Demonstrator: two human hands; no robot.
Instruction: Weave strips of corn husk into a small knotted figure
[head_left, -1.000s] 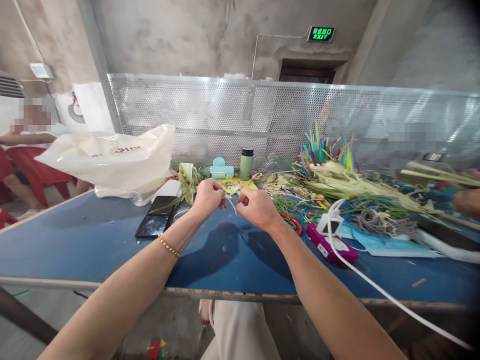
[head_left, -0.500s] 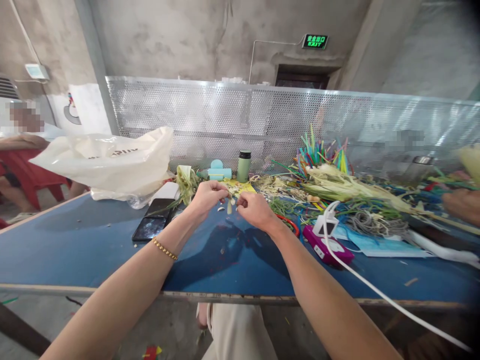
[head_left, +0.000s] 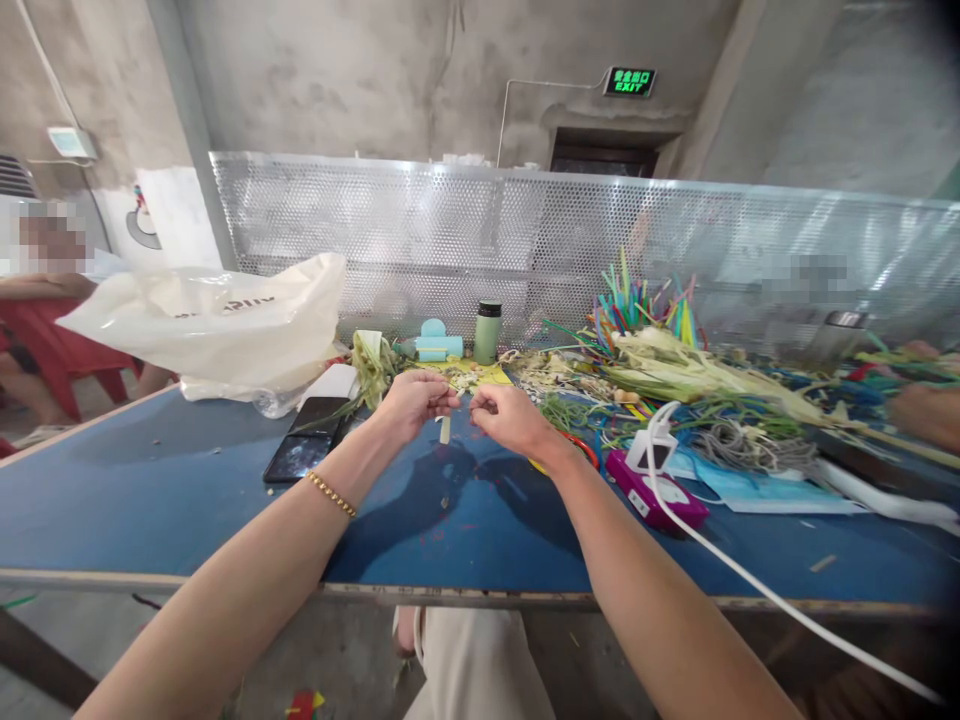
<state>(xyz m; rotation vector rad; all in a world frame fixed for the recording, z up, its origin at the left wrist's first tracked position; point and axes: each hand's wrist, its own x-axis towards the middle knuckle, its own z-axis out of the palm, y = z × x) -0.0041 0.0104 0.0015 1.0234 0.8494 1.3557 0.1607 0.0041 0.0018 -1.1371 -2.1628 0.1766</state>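
Blue tabletop point(head_left: 247, 530) spreads beneath the left hand point(head_left: 418, 402) and right hand point(head_left: 508, 415), which nearly meet, fingers curled inward. A small pale strip point(head_left: 445, 431) shows just below the left; whether either hand pinches anything, I cannot tell.

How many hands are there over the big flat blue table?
3 that I can see: the person's bare left hand and bare right hand, close together near the middle, and another person's blurred bare hand at the picture's right edge. Others may be hidden.
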